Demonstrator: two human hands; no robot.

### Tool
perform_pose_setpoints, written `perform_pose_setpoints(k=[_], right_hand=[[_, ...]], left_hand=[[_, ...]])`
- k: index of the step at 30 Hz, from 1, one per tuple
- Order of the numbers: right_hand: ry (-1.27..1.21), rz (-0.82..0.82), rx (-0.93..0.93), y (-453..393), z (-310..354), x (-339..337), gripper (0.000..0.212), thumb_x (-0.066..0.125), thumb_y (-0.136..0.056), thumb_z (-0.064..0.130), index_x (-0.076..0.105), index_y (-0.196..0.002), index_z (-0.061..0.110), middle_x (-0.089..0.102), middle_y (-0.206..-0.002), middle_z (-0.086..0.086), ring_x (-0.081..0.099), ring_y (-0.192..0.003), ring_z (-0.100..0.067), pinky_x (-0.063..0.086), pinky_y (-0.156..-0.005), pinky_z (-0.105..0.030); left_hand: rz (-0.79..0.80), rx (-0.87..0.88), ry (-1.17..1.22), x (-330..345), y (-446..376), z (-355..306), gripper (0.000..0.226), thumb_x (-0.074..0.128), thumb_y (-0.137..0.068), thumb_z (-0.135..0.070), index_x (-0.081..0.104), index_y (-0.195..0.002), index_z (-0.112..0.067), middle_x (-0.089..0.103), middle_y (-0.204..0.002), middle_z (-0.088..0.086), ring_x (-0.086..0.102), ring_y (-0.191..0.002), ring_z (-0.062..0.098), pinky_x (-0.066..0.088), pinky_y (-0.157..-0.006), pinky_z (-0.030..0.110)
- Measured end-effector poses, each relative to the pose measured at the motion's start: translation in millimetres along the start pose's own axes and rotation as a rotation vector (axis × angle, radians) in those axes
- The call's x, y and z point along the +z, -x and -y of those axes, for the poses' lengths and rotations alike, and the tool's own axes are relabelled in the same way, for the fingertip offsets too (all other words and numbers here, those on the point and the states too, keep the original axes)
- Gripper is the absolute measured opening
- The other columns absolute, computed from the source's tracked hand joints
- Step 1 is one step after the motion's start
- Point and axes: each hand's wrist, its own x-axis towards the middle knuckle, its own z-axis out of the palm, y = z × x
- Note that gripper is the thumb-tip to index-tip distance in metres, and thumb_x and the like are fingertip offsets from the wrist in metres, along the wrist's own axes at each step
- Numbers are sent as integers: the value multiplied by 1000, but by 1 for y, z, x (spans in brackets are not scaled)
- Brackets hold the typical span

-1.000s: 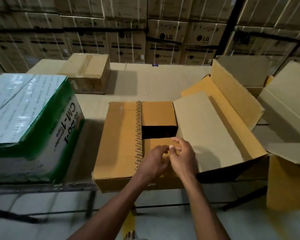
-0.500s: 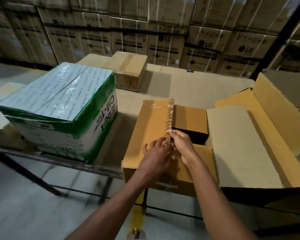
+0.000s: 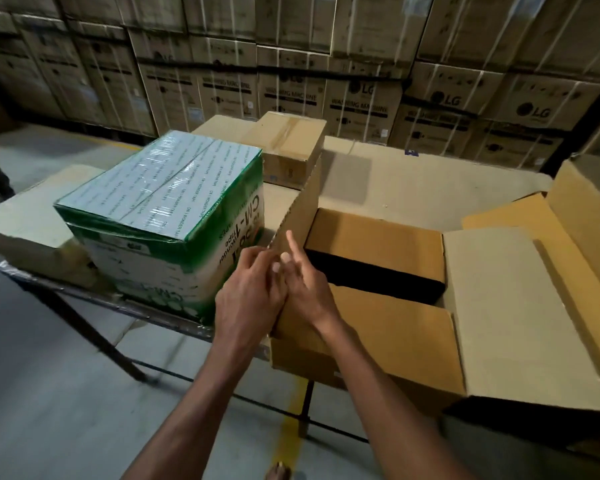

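On the upright flap (image 3: 302,207), left hand (image 3: 250,296) grips, right hand (image 3: 309,289) touches.

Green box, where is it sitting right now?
In the head view, the green box sits on the left of the table, right beside the open brown box, with a small taped box behind it.

Both bare forearms reach up from the lower edge and converge near the middle. The left hand (image 3: 248,296) shows its back, wrist straight, fingers curled forward at the knuckles. The right hand (image 3: 309,289) lies touching it on the right, its index finger (image 3: 293,245) straight and pointing up, the other fingers bent. The fingertips overlap where they meet, so the left hand's grip cannot be made out.
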Motion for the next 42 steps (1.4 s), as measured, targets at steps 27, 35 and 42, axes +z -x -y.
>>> perform_pose_setpoints(k=[27,35,42], right_hand=[[631,-64,402,7,-129,-127,55,52,-105,46,39,-156,32,52,-153,-5,44,-141,-33,34,-114,-55],[592,-145,453,23,-133,-152,39,52,-104,50,56,-141,41,66,-136,7,51,-128,-30,39,-101,-46],[596,-236,282,37,-91,-179,29,57,-104,42,66,-131,37,69,-129,11,61,-120,-19,35,-104,-42]], left_hand=[[240,236,-67,79,-27,-9,39,54,-99,-49,58,-131,-26,51,-131,-5,45,-120,12,35,-106,37],[302,-28,-154,93,-48,-3,45,52,-97,-57,60,-128,-26,45,-147,4,36,-143,25,4,-118,72],[451,-111,-7,82,-69,-8,44,48,-102,-53,61,-135,-27,39,-158,8,33,-145,33,16,-115,71]])
